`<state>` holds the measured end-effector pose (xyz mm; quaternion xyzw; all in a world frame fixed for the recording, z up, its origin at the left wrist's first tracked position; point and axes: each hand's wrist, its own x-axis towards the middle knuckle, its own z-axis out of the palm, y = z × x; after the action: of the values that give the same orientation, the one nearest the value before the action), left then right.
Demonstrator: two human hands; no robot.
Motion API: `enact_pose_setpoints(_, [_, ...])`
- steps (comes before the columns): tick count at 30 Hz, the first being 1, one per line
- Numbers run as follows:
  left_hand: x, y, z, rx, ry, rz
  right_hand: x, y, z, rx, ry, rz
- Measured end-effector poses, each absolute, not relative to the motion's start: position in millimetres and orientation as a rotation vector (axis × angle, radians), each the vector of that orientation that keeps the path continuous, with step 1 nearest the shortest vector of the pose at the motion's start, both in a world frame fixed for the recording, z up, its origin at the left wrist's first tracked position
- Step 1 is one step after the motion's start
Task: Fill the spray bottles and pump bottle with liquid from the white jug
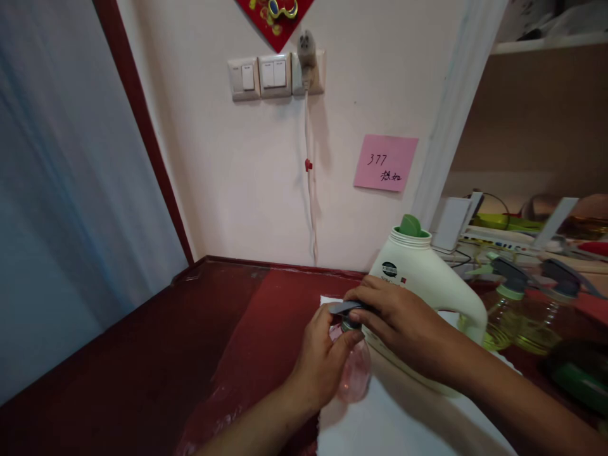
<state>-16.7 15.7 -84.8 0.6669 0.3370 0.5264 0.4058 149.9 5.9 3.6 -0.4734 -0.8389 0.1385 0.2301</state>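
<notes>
The left arm stretched up from the bottom, left of the big jug (441, 278). The right arm stretched across the jug's front. The left hand (316, 361) was curled around the neck of the pink bottle (358, 373), just left of the jug. The right hand (399, 313) gripped the gray spray top (342, 308) on it. Fingers hid most of the bottle's neck. Right of the jug, two spray bottles (506, 313) looked blurry, and a dark green thing (582, 377) was cut off.

One head-worn camera looks forward and down, close over tabletop (251, 335) and wall (251, 183).
</notes>
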Motion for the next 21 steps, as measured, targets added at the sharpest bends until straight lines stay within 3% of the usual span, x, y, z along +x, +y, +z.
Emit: enact_pose_setpoints(21, [-18.2,13.4,-92.4,1.687,0.787,1.33,149.0,6.5,2.9,-1.309,-2.324,0.358])
